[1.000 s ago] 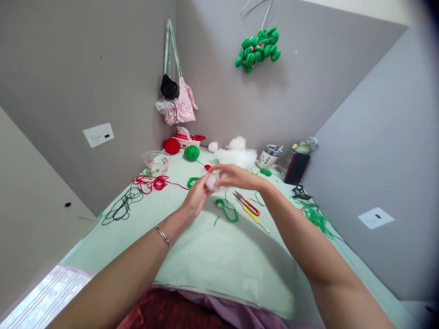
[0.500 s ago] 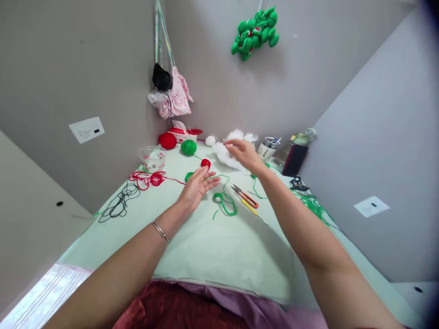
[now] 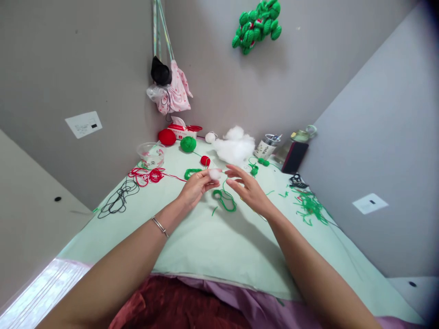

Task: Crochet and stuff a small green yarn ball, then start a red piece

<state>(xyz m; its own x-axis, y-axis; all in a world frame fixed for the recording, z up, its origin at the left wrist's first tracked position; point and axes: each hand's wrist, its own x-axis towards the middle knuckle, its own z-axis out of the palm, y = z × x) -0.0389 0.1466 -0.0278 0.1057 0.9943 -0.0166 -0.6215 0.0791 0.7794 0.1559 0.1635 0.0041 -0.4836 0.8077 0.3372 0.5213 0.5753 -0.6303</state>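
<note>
Two bare hands work above a pale green cloth (image 3: 206,249), seen from the head camera. The left hand (image 3: 199,188), with a bangle (image 3: 160,226) at its wrist, pinches a small white tuft (image 3: 215,174) between thumb and fingers, holding it raised near the middle of the cloth; half a second earlier this hand lies open, palm turned up, its fingers spread. The right hand (image 3: 245,185) faces it from the other side, its fingers curved and its thumb standing apart from them; a narrow gap appears to separate its fingertips from the tuft. In the preceding frame the same hand reaches over the pile of white stuffing (image 3: 235,148) at the back; it is now drawn back toward the left hand, leaving the pile in full view, together with two small green pieces, one (image 3: 254,170) just in front of the pile and the other (image 3: 263,161) near the pen cup (image 3: 267,146). The right hand now covers most of the place where orange-handled snips lay in plain sight. Below the hands, a loop of green yarn (image 3: 228,203) rests as before, a short cut strand (image 3: 214,211) beside it. Beyond the left hand, a small red ball (image 3: 205,161) and a coil of green yarn (image 3: 192,173) also keep their places.
</note>
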